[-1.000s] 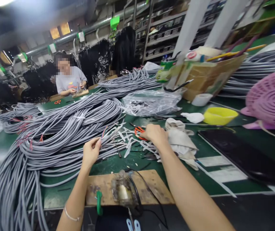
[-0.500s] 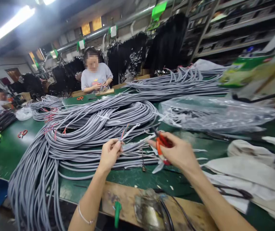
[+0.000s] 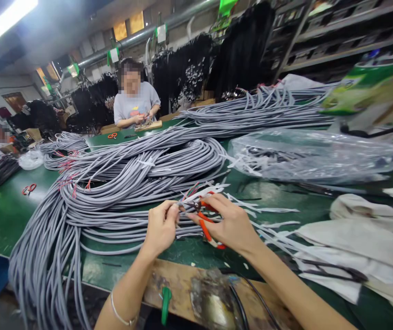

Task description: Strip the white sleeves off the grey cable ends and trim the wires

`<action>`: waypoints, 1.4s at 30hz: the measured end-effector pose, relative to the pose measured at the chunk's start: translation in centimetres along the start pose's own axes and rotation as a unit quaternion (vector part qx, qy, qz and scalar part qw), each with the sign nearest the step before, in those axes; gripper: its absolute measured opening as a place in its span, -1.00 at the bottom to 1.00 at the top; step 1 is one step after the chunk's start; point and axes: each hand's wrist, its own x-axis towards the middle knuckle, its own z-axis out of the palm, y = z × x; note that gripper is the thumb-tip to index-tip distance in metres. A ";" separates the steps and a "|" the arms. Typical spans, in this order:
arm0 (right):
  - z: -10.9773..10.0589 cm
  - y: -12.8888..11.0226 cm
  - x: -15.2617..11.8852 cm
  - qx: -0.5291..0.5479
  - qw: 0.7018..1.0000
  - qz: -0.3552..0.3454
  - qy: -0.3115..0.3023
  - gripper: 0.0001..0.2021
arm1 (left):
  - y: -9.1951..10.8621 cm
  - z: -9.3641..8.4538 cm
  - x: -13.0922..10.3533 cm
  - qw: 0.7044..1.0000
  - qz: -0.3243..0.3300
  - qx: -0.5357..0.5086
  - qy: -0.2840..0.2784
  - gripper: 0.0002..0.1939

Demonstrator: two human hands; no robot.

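Left hand (image 3: 163, 224), fingers pinched on the cable end (image 3: 183, 203). Right hand (image 3: 232, 222), partly curled, grips orange-handled cutters (image 3: 207, 224).

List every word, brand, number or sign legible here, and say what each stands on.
None can be read.
Green container: markings too blurred to read.
White cards near the pipe: any writing is too small.
Co-worker's shirt: coloured print, no legible words.

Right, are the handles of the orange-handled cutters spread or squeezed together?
Spread: in the right hand, the cutters show two orange handles well apart. How the blades stand, I cannot tell.
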 end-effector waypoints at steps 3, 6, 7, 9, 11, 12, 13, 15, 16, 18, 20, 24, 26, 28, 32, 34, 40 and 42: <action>0.2 -0.2 -0.2 -0.031 0.999 -0.038 -0.008 -0.76 | 0.1 0.1 0.1 0.998 -0.030 -0.045 -0.010 -0.59; 0.3 -0.4 -0.4 -0.048 0.997 -0.051 -0.019 -0.76 | 0.0 0.2 0.2 0.994 -0.063 -0.086 -0.022 -0.57; 0.3 -0.4 -0.4 -0.051 0.997 -0.050 -0.023 -0.75 | -0.1 0.2 0.2 0.994 -0.064 -0.084 -0.021 -0.58; 0.2 -0.6 -0.5 -0.055 0.997 -0.045 -0.032 -0.72 | -0.2 0.2 0.2 0.997 -0.048 -0.053 -0.008 -0.61; 0.2 -0.8 -0.6 -0.071 0.996 -0.039 -0.036 -0.67 | -0.2 0.2 0.0 1.000 -0.023 -0.008 0.010 -0.63; 0.2 -0.8 -0.6 -0.083 0.995 -0.037 -0.034 -0.65 | -0.2 0.3 0.0 1.000 -0.013 0.013 0.016 -0.63; 0.1 -0.9 -0.6 -0.095 0.994 -0.035 -0.033 -0.63 | -0.2 0.4 -0.1 0.999 -0.006 0.029 0.021 -0.63; 0.1 -1.1 -0.6 -0.116 0.992 -0.032 -0.034 -0.60 | 0.0 0.5 -0.2 0.998 -0.001 0.051 0.030 -0.64; 0.0 -1.2 -0.6 -0.124 0.991 -0.030 -0.036 -0.58 | 0.0 0.5 -0.3 0.998 0.000 0.058 0.033 -0.64; -0.1 -1.4 -0.5 -0.135 0.990 -0.024 -0.045 -0.56 | 0.1 0.6 -0.3 0.997 -0.004 0.066 0.039 -0.66; -0.3 -1.6 -0.4 -0.126 0.990 -0.017 -0.059 -0.53 | 0.0 0.7 -0.3 0.997 -0.011 0.066 0.042 -0.68; -1.0 -1.9 0.0 -0.004 0.995 0.073 -0.066 -0.47 | -0.1 0.7 -0.2 0.998 -0.024 0.045 0.042 -0.68; -1.3 -1.8 0.2 0.046 0.986 0.155 -0.033 -0.48 | -0.1 0.7 -0.1 0.998 -0.031 0.029 0.042 -0.67; -1.3 -1.7 0.3 0.051 0.980 0.191 -0.010 -0.51 | -0.1 0.7 -0.2 0.998 -0.039 0.014 0.042 -0.66; -0.5 -1.3 0.0 -0.002 0.993 0.109 -0.043 -0.60 | -0.1 0.7 -0.2 0.998 -0.037 0.015 0.041 -0.66; -0.1 -1.2 -0.3 -0.048 0.995 0.071 -0.056 -0.60 | 0.0 0.6 -0.2 0.999 -0.033 0.018 0.036 -0.66; -0.4 -1.4 -0.6 -0.172 0.984 -0.003 -0.054 -0.59 | 0.2 0.3 -0.3 0.998 -0.048 -0.024 0.024 -0.67; -0.5 -1.5 -0.5 -0.188 0.981 -0.019 -0.045 -0.58 | 0.1 0.4 -0.3 0.998 -0.054 -0.030 0.026 -0.67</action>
